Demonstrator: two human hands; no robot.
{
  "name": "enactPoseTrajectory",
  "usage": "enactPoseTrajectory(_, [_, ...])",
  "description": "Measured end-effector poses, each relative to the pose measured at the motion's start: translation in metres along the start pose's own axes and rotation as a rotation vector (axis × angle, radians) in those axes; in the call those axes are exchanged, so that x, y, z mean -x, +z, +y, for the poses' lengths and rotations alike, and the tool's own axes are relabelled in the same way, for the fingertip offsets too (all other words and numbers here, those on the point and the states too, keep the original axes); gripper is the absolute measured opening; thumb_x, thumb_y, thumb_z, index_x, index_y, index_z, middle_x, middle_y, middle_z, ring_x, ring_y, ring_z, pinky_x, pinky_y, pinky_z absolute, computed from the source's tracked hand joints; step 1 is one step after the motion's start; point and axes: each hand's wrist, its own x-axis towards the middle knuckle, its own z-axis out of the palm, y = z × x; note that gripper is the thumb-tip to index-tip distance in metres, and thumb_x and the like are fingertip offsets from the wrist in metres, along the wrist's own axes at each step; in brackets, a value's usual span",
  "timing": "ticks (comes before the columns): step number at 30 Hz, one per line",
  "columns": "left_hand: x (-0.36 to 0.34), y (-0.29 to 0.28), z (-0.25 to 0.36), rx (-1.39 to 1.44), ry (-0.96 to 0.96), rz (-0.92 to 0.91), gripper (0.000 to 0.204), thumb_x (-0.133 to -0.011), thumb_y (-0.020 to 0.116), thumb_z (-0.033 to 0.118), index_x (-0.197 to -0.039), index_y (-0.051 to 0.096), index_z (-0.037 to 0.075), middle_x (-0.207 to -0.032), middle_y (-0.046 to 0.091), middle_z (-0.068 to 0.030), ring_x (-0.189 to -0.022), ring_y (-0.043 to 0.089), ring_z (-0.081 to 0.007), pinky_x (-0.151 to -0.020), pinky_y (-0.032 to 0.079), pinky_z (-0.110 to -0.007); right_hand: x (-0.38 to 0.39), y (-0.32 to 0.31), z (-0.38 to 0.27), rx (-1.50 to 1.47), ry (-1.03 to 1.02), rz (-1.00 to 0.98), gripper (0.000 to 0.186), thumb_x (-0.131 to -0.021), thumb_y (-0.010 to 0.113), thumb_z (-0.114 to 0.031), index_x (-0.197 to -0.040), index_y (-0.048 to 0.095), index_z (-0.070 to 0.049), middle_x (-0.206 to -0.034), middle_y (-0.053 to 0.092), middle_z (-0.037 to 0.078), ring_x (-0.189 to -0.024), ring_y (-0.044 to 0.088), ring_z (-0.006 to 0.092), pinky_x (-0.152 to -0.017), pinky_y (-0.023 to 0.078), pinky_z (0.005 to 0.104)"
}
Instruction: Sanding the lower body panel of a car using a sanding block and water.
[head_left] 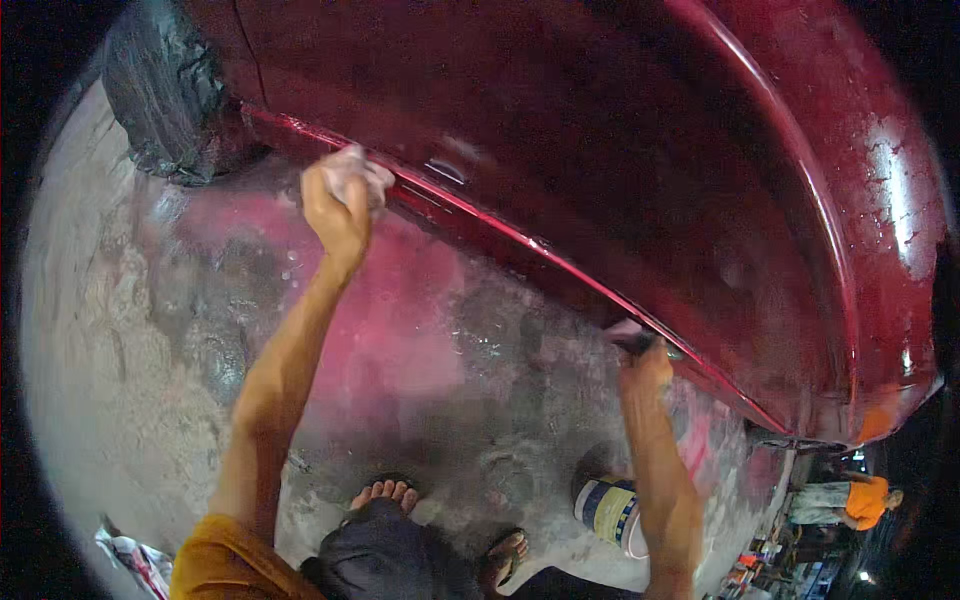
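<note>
1. A person is bending beside a dark red car (pixel 620 150), working along the lower edge of its glossy, wet-looking body.
2. The left hand (pixel 335 205) is pressing a crumpled pale cloth (pixel 355 175) against the red sill at the far left, fingers curled tightly around the wad, apparently to keep it flat on the metal.
3. The right hand (pixel 645 365) is gripping the sill edge nearer and to the right, closed over a small pale and dark item (pixel 630 335); what it is cannot be told.
4. A worn black tyre (pixel 165 90) is sitting at the far left.
5. A round white and blue tub (pixel 610 510) is standing on the rough, wet concrete ground (pixel 110 380), just beside the right forearm and within easy reach.
</note>
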Motion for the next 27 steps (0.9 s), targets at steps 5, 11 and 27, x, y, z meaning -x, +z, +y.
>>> enactPoseTrajectory(5, [0.004,0.008,0.013,-0.246,-0.226,0.212,0.022,-0.092,0.065,0.017,-0.104,0.064,-0.001,-0.104,0.067,-0.0157,-0.089,0.064,-0.0260,-0.082,0.052,-0.042,0.047,0.031,-0.002,-0.030,0.174,-0.081,0.031,-0.094,0.071,-0.029,-0.098,0.068,0.001,-0.105,0.071,0.015,-0.091,0.071,0.0355,-0.075,0.058,0.0512])
enactPoseTrajectory(11, [-0.004,0.004,0.006,-0.173,-0.159,0.029,0.020,-0.090,0.065,0.017,-0.106,0.068,0.004,-0.102,0.066,-0.0181,-0.096,0.063,-0.0375,-0.086,0.051,-0.045,0.110,0.105,0.041,0.030,-0.211,-0.025,0.013,-0.095,0.065,-0.014,-0.100,0.068,-0.002,-0.104,0.068,0.012,-0.075,0.067,0.0288,-0.065,0.059,0.0419])
enactPoseTrajectory(27, [0.001,0.023,0.006,0.210,-0.574,0.247,0.020,-0.102,0.053,0.018,-0.108,0.058,0.000,-0.110,0.069,-0.0189,-0.100,0.066,-0.0258,-0.094,0.051,-0.042,0.188,0.162,0.069,0.425,-0.735,-0.106,0.063,-0.091,0.077,-0.022,-0.128,0.039,0.013,-0.113,0.052,0.018,-0.098,0.057,0.0217,-0.082,0.054,0.0348])
